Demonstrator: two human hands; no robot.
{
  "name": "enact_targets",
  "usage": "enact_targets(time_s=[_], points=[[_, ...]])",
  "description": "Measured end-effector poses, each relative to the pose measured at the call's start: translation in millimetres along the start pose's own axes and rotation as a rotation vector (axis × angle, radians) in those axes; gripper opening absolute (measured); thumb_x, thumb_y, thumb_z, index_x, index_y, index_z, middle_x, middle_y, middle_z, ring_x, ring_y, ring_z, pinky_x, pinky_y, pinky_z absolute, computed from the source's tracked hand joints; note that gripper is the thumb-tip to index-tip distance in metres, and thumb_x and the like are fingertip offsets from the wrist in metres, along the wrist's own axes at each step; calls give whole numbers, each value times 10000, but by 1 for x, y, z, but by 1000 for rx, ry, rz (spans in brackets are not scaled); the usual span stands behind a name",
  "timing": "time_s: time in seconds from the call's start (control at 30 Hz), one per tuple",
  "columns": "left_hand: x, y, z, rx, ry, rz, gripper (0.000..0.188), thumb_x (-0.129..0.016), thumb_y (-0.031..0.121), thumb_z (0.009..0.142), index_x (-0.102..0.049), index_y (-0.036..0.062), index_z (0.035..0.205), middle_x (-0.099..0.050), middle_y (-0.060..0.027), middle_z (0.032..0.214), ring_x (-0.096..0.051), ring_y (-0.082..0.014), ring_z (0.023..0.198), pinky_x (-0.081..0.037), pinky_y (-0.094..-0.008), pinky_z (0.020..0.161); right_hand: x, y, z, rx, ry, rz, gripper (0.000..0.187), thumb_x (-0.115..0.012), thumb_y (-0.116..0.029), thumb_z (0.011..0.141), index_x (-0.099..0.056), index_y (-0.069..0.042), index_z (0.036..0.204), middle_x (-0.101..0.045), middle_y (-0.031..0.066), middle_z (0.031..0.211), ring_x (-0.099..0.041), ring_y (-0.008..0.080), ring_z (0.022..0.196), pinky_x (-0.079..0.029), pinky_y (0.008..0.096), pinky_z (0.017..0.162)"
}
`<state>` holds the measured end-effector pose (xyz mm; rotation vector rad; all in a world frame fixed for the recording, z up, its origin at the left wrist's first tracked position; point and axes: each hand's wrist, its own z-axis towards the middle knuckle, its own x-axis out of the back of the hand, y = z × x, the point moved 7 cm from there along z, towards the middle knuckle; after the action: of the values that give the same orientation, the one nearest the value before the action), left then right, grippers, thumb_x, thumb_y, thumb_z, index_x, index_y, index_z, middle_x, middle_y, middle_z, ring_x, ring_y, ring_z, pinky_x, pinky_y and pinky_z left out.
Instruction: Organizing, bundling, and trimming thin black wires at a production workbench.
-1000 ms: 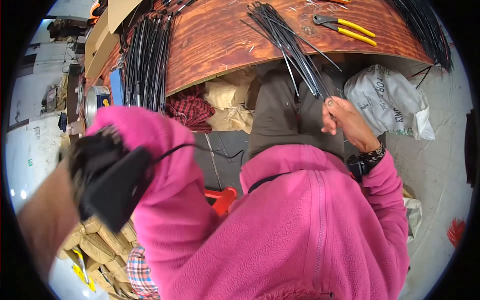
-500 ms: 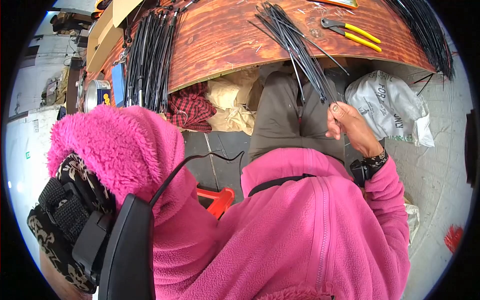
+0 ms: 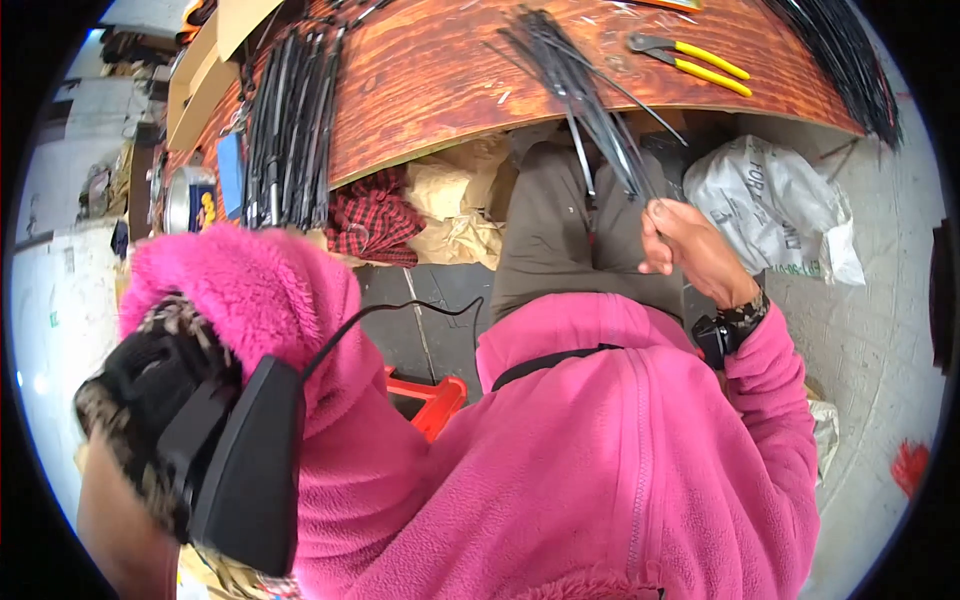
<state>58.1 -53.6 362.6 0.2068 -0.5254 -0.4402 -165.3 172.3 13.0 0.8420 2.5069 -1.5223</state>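
Observation:
My right hand (image 3: 695,245) is closed, thumb against fingers, at the near end of a loose bundle of thin black rods (image 3: 575,85). It seems to pinch one thin rod there; the tip is blurred. The bundle lies on the wooden table and its near ends hang over the edge above my lap. At the lower left my left hand (image 3: 130,515) is raised close to the camera, smeared by motion and cut off by the picture's rim. Its fingers are hidden. A black device on a patterned band is strapped at that wrist.
Yellow-handled pliers (image 3: 695,65) lie right of the bundle on the table (image 3: 430,75). More black rods (image 3: 285,130) lie at the left, beside a round tin (image 3: 190,198); another dark bundle (image 3: 835,55) overhangs the right edge. A white sack (image 3: 770,200) stands below.
My left hand and forearm have shifted slightly right and down, now blurred. The right hand keeps its pinch at the bundle's end. The whole view has moved a little.

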Motion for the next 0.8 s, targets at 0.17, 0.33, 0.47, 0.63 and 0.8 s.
enact_targets(time_s=[0.17,0.33,0.47,0.63,0.8], points=[[-58,-2,-11,-53,-103,7,281,-411,186,909,-602,-5,830,-637,-154,867,-582,-287,811,-471,-448,789,-27,-41,-1,55,-125,147,294,-458,-357,1029,-469,-116,860,-364,-51,633,-368,75,531,-491,294,659],[-224,-88,-154,1100,-586,-585,218,-569,203,983,-669,16,1035,-627,-9,827,-571,-79,755,-466,-237,716,-23,-31,5,159,-95,130,287,-448,-346,1032,-500,-110,878,-428,-29,647,-424,84,556,-487,297,635],[-273,-95,-230,1391,-527,-870,301,-534,263,1011,-634,2,1124,-671,-45,925,-612,-103,822,-504,-241,758,-29,-18,14,215,-50,-114,302,-448,-335,1028,-527,-82,883,-496,2,649,-489,97,561,-476,299,586],[-293,-86,-222,1422,-371,-1070,352,-513,291,1018,-594,-10,1183,-678,-98,1007,-636,-142,881,-524,-268,792,-29,-31,-5,447,183,-747,307,-440,-301,1018,-533,-43,879,-551,39,621,-557,143,540,-457,315,529],[-311,-88,-214,1412,-236,-1247,340,-509,263,1019,-555,-10,1218,-670,-130,1064,-639,-186,931,-526,-314,829,-25,-19,1,268,160,-592,311,-424,-288,1015,-526,-31,871,-568,50,604,-589,179,536,-456,336,517]])
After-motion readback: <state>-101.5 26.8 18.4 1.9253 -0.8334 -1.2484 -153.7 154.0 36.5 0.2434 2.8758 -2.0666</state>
